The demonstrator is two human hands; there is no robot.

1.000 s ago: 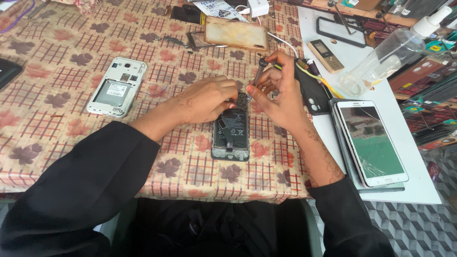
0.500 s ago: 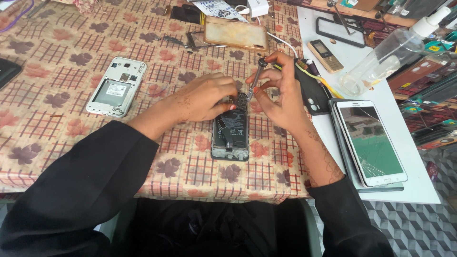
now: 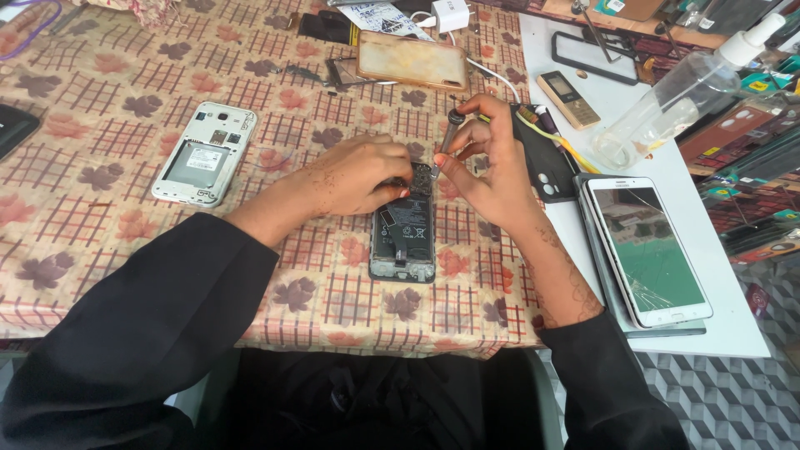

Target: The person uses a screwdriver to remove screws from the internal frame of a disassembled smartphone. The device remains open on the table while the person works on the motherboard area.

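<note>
An opened dark phone (image 3: 403, 240) lies back-up on the patterned tablecloth (image 3: 125, 167), its battery and board exposed. My left hand (image 3: 354, 175) rests on its upper end, fingertips pinching at the top part. My right hand (image 3: 492, 162) holds a small screwdriver (image 3: 446, 137) upright, tip down at the top of the phone.
A white phone without its back cover (image 3: 204, 154) lies to the left. A phone in a tan case (image 3: 412, 60) sits at the back. On the white board at right lie a cracked white phone (image 3: 650, 250), a small gold keypad phone (image 3: 567, 98), a clear spray bottle (image 3: 683, 87) and a black case (image 3: 542, 158).
Both hands stay at the top of the opened phone. The screwdriver has shifted only slightly.
</note>
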